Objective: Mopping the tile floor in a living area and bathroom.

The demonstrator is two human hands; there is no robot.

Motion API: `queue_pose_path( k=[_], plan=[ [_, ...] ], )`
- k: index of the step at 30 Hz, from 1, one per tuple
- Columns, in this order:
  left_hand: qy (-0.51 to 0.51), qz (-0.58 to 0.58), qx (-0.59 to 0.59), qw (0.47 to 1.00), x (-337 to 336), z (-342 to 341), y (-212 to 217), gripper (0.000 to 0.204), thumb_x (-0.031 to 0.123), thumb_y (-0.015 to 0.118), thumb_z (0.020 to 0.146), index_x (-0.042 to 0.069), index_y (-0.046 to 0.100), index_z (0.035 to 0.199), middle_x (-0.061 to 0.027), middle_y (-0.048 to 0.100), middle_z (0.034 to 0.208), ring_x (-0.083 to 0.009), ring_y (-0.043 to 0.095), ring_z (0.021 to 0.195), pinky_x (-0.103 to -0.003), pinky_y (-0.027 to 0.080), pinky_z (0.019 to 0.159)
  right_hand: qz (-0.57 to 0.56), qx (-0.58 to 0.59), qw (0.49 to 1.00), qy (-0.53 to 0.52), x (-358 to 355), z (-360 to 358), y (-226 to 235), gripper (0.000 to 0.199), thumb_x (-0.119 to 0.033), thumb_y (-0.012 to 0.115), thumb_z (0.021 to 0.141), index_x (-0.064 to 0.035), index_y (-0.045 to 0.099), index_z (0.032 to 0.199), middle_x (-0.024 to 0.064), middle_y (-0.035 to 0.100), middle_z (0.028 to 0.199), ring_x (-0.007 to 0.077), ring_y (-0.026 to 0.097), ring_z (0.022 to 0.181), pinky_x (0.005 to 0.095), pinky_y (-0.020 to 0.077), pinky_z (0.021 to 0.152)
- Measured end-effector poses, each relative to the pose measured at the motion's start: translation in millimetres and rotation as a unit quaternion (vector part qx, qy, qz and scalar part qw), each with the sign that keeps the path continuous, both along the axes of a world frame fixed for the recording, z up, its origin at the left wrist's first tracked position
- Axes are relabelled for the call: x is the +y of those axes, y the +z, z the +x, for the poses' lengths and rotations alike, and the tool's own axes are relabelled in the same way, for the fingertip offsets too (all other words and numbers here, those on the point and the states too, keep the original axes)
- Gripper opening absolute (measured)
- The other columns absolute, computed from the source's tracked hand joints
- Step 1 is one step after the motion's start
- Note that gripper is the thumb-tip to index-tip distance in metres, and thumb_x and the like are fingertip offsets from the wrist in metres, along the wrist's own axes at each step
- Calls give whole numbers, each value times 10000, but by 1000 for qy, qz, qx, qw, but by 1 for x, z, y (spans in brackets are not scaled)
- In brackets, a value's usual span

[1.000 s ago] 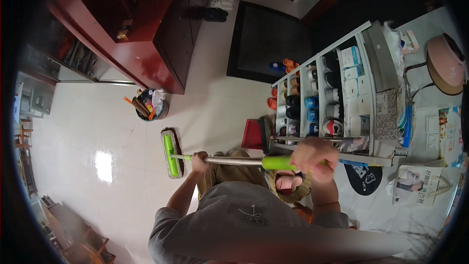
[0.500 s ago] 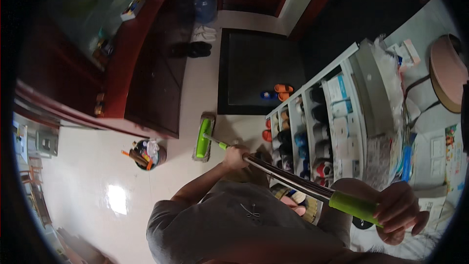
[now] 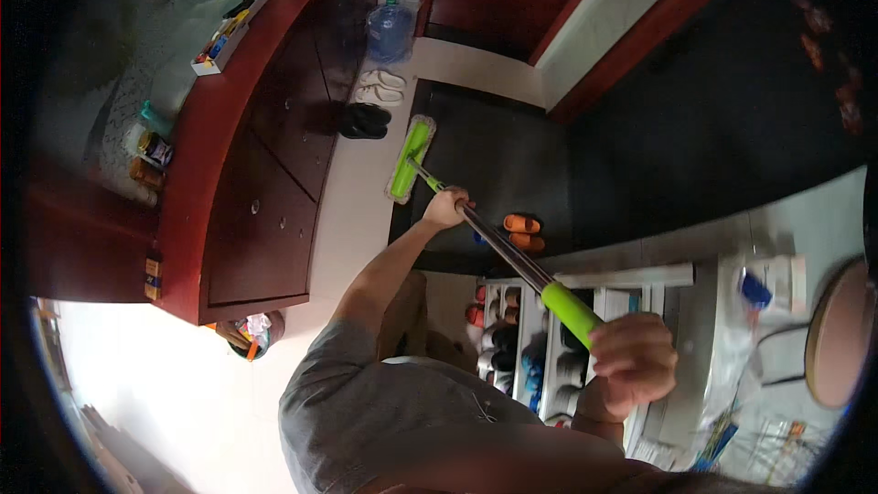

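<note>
A green flat mop (image 3: 410, 159) now reaches to the dark mat's (image 3: 512, 165) edge by the black shoes (image 3: 363, 120), farther out than half a sec ago. Left hand (image 3: 445, 209) is wrapped round its metal pole mid-shaft, right hand (image 3: 633, 359) clenched on the green grip. Shoe rack (image 3: 549, 348) contents partly hidden; blue water jug (image 3: 390, 27) stands at top.

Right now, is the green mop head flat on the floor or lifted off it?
Flat, as far as the view shows: the mop head lies along the pale floor beside the dark mat, held by the left hand and right hand.
</note>
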State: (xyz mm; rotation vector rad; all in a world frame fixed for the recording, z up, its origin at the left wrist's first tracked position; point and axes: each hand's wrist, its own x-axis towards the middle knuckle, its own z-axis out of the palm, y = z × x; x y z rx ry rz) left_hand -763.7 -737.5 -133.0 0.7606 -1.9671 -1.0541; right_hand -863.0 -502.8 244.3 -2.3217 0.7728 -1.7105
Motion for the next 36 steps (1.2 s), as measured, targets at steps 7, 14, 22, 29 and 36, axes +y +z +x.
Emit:
queue_pose_path(
  k=[7, 14, 22, 29, 36],
  plan=[
    [56, 53, -112, 991, -156, -8, -108, 28, -2, 500, 665, 5, 478, 681, -160, 461, 675, -316, 528, 654, -415, 439, 600, 147, 46, 987, -39, -181, -39, -87, 130, -24, 493, 583, -16, 588, 672, 64, 565, 546, 215, 601, 531, 292, 488, 492],
    [184, 70, -29, 980, -169, -22, -82, 100, 89, 553, 647, 34, 570, 728, -177, 568, 741, -361, 557, 744, -426, 450, 631, 98, -6, 994, 39, -288, -62, -45, 220, -258, 473, 840, -70, 543, 749, -1, 480, 495, 123, 487, 426, 288, 443, 460],
    [391, 131, -95, 906, -74, 26, -61, 155, 99, 571, 585, 53, 600, 731, -145, 594, 758, -338, 563, 773, -425, 410, 698, 166, -59, 924, 340, -383, -57, -20, 91, -171, 456, 797, -103, 513, 816, -30, 506, 524, 81, 455, 393, 219, 380, 421],
    [518, 234, -126, 813, 55, 79, -104, 153, 110, 584, 631, 40, 553, 763, -136, 580, 725, -346, 541, 727, -422, 384, 713, 347, -174, 811, 437, -378, -3, -79, 199, -207, 554, 746, -52, 546, 620, 30, 539, 518, 142, 496, 405, 266, 397, 419],
    [407, 361, -247, 802, 105, 98, -77, 214, 240, 653, 595, 60, 614, 703, -154, 612, 735, -325, 587, 751, -422, 460, 699, 385, -169, 797, 434, -342, -25, -103, 63, -34, 488, 735, -18, 518, 683, 71, 532, 576, 161, 506, 493, 291, 416, 463]
  ],
)
